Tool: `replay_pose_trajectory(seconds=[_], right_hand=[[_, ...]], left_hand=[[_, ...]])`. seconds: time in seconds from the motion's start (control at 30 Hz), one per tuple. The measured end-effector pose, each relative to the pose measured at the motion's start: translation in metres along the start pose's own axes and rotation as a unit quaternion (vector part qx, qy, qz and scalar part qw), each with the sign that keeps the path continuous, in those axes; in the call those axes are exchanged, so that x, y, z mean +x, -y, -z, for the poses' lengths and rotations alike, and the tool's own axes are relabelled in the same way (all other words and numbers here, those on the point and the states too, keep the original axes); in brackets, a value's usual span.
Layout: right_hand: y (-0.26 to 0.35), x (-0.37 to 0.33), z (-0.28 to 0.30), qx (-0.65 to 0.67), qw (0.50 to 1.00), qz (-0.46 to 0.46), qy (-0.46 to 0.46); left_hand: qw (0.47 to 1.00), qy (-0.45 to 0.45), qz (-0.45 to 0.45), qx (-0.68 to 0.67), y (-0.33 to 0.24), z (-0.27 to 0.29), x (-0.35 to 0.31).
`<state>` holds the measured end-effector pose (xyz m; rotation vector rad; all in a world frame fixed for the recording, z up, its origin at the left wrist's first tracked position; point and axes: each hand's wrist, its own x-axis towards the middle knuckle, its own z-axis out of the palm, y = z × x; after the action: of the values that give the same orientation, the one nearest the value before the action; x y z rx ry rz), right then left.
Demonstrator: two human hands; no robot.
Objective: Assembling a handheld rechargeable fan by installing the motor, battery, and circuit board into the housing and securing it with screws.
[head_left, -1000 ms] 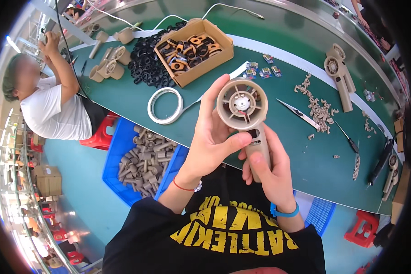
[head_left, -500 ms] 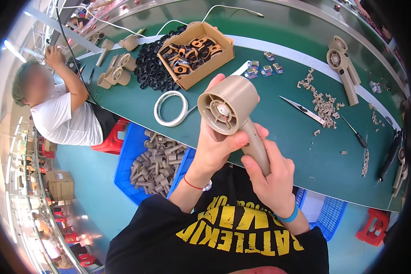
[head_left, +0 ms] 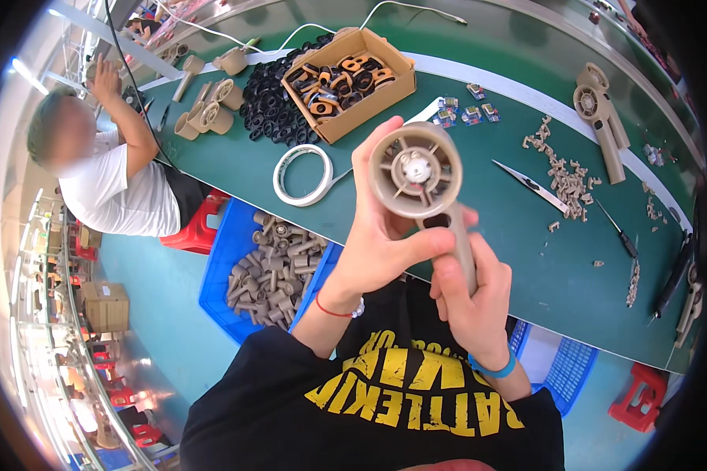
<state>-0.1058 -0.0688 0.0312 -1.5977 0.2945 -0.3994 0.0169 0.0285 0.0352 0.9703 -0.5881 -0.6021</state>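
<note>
Both my hands hold a beige handheld fan housing (head_left: 382,174) in front of me, above the near edge of the green table. Its round head faces me, showing spokes and a white hub with a little red in the middle. My left hand (head_left: 381,243) wraps the side of the head, with the thumb across the neck. My right hand (head_left: 475,294) grips the handle from below. A dark slot shows in the handle near the neck. Past my left hand lies a roll of white tape (head_left: 279,179), its loose end pulled out toward the right.
A cardboard box (head_left: 346,129) of black and orange rings stands beside a heap of black rings (head_left: 271,110). Tweezers (head_left: 530,187), small beige parts (head_left: 571,184), a screwdriver (head_left: 627,243) and fan housings (head_left: 605,137) lie right. A blue bin (head_left: 212,302) is below left; a co-worker (head_left: 122,184) sits left.
The fan housing has turned so its spoked face points more toward me. Its head has shifted slightly right, and my right hand has moved a little down the handle.
</note>
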Motion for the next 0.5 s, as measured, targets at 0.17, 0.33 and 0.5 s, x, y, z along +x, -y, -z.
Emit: replay_pose_trajectory(seconds=[0.17,0.33,0.5], right_hand=[[0.003,0.006,0.001,0.144,0.984,-0.091,0.046],[0.001,0.003,-0.01,0.146,0.985,-0.077,0.06],[-0.008,-0.002,-0.001,0.126,0.989,-0.077,0.013]], left_hand=[[0.996,0.052,-0.005,0.067,-0.004,0.011,0.01],[0.997,0.074,-0.013,-0.036,-0.007,0.008,0.004],[0.981,0.076,-0.031,0.173,-0.01,0.024,0.009]])
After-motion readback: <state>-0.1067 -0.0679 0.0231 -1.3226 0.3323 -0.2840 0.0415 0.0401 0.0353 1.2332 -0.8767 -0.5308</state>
